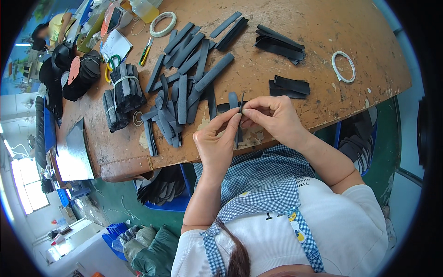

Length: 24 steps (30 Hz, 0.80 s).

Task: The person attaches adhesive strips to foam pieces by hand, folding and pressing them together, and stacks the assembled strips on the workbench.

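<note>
Over the near edge of the table, my left hand [216,138] and my right hand [276,117] meet, each pinching a thin dark strip [238,134]. The strip is seen edge-on, standing between my fingertips; its exact make-up is too small to tell. Just beyond my fingers lie a short grey piece [233,99] and a black strip on the wood. To the left of my hands spreads a loose heap of grey and black fabric strips [183,99]. Beyond my right hand sits a small stack of black strips [289,87].
Another black stack [279,44] lies farther back. Tape rolls rest at the right [343,66] and far left [163,24]. Banded strip bundles [128,87], a cutter [146,51] and scissors [110,64] are at left. Blue bins [173,198] stand below the wooden table [318,23]. Another person [56,27] is far off.
</note>
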### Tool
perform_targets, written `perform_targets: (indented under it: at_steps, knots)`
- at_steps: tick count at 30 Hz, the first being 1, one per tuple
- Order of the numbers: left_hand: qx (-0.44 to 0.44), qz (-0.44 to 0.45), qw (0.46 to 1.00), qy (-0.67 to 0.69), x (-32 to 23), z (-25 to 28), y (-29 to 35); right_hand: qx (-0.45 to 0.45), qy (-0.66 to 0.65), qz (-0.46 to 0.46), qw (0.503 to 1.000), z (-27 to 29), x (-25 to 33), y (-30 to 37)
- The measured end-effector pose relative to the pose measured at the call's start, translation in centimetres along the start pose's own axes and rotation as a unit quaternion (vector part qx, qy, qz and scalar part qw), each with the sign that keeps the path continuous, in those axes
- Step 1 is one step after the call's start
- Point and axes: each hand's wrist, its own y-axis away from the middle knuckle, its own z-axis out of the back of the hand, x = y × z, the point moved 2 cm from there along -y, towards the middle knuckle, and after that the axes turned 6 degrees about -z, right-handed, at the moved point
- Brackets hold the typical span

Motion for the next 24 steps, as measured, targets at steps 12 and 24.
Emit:
perform_targets:
  at_steps: [12, 24]
  knots:
    - [-0.042, -0.118, 0.979, -0.160, 0.5, -1.4, -0.5, -0.043, 0.074, 0.044, 0.995, 0.3, 0.0, 0.0]
    - [-0.076, -0.050, 0.994, 0.057, -0.6, 0.1, -0.3, -0.107, 0.187, 0.234, 0.948, -1.3, 1.9, 0.5]
